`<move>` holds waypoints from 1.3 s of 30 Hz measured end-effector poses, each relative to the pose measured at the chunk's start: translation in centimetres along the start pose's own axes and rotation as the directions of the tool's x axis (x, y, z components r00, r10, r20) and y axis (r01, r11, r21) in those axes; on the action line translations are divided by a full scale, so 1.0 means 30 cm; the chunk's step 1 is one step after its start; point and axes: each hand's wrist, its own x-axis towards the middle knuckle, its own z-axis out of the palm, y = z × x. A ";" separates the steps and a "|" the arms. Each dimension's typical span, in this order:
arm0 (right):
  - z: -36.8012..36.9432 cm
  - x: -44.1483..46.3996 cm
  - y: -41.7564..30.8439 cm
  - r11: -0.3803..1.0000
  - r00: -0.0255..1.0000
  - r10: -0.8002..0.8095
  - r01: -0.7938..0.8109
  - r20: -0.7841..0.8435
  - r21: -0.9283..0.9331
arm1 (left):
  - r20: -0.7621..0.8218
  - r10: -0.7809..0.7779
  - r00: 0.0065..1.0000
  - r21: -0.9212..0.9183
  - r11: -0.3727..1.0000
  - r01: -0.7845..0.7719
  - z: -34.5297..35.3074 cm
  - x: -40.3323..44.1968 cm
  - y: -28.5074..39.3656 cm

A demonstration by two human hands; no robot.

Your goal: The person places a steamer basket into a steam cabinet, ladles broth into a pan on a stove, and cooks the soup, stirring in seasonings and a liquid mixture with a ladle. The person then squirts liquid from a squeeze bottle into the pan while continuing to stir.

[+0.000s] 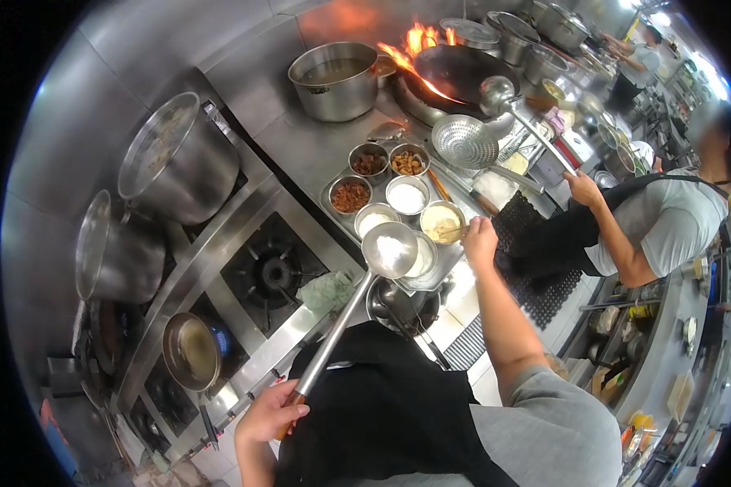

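Observation:
My left hand (274, 412) is wrapped round the wooden end of a long-handled steel ladle (390, 250). The ladle's bowl, with something white in it, is over the near edge of a group of steel cups. Closed on the thin handle of a small spoon (453, 230), my right hand (479, 241) is at the cup of pale yellow paste (442, 221). Around it stand a cup of white powder (407, 196), a cup of brown pieces (409, 160), a cup of reddish-brown bits (350, 195) and a cup of dark pieces (369, 162).
Flames (421, 45) rise beside a wok (467, 77) at the back. A co-worker (666, 211) at the right holds another ladle near it. A perforated strainer (464, 141) lies beyond the cups. Large pots (191, 166), a pan (192, 351) and a burner (274, 273) are on the left.

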 end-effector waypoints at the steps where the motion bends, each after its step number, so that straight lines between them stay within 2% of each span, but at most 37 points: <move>1: 0.000 0.012 0.018 1.000 1.000 0.000 0.000 0.002 0.001 | -0.009 0.009 1.000 -0.002 1.000 -0.009 -0.001 -0.002 -0.008; 4: -0.023 0.035 0.039 0.929 0.975 0.222 -0.214 0.009 0.302 | -0.020 0.024 1.000 -0.018 1.000 -0.024 -0.003 -0.002 -0.036; 5: -0.039 0.040 0.042 0.928 0.975 0.222 -0.214 0.009 0.304 | -0.021 0.030 0.999 -0.034 0.999 -0.031 -0.005 -0.002 -0.041; 7: -0.072 0.047 0.037 0.848 0.957 0.287 -0.279 0.054 0.450 | -0.018 0.027 0.999 -0.036 0.999 -0.028 -0.008 -0.001 -0.037; 11: -0.145 0.034 -0.036 0.855 0.963 0.271 -0.247 0.013 0.457 | -0.021 0.044 0.999 -0.012 0.999 -0.045 -0.001 0.005 -0.018; 16: -0.181 -0.022 -0.234 0.831 0.979 0.181 -0.206 0.099 0.517 | 0.025 0.066 0.998 0.032 0.997 -0.066 -0.007 0.037 0.020; 17: -0.167 -0.040 -0.264 0.930 1.000 -0.024 0.020 0.006 0.366 | 0.039 0.065 0.997 0.043 0.997 -0.067 -0.007 0.042 0.027; 18: -0.157 -0.056 -0.296 0.951 0.970 -0.240 0.245 -0.049 0.187 | 0.039 0.065 0.997 0.043 0.997 -0.067 -0.005 0.045 0.031; 21: -0.140 -0.055 -0.431 0.946 0.984 -0.179 0.171 0.003 0.277 | 0.047 0.052 0.998 0.014 0.998 -0.053 -0.005 0.049 0.029; 23: -0.022 0.034 -0.364 0.957 0.991 -0.130 0.122 0.013 0.265 | 0.077 0.045 0.996 -0.031 0.999 -0.043 -0.024 0.049 -0.004; 25: 0.103 0.115 -0.294 0.922 0.918 -0.388 0.386 -0.083 -0.038 | 0.062 0.049 0.997 -0.027 0.999 -0.047 -0.033 0.045 -0.036; 26: 0.150 0.132 -0.276 0.922 0.918 -0.387 0.386 -0.081 -0.035 | 0.049 0.056 0.997 -0.021 0.998 -0.056 -0.035 0.042 -0.045; 28: 0.245 0.157 -0.249 0.868 0.890 -0.451 0.419 -0.071 -0.267 | 0.013 0.048 0.999 -0.040 0.998 -0.048 -0.024 0.023 -0.041; 29: 0.283 0.168 -0.230 0.867 0.889 -0.453 0.423 -0.065 -0.262 | -0.021 0.039 0.999 -0.060 0.997 -0.040 -0.018 0.011 -0.038; 31: 0.368 0.196 -0.154 0.978 0.984 -0.179 0.178 -0.003 -0.108 | -0.029 0.030 0.999 -0.078 0.996 -0.033 -0.022 -0.002 -0.042; 32: 0.413 0.236 -0.080 0.993 0.993 -0.121 0.121 0.000 0.011 | -0.030 0.021 0.999 -0.092 0.995 -0.024 -0.022 -0.012 -0.048; 33: 0.396 0.238 -0.074 0.992 0.992 -0.123 0.123 0.014 0.010 | -0.037 0.017 0.999 -0.104 0.994 -0.020 -0.017 -0.022 -0.049; 35: 0.344 0.240 -0.093 0.996 1.000 -0.024 0.025 -0.007 0.083 | -0.079 0.030 0.996 -0.103 0.994 -0.038 -0.012 -0.032 -0.042; 37: 0.303 0.270 -0.051 0.998 0.999 -0.052 0.052 -0.005 0.027 | -0.082 0.047 0.995 -0.089 0.995 -0.054 -0.019 -0.027 -0.047; 39: 0.286 0.290 0.009 0.987 0.997 0.002 0.010 -0.073 0.163 | -0.079 0.064 0.995 -0.071 0.995 -0.070 -0.025 -0.014 -0.046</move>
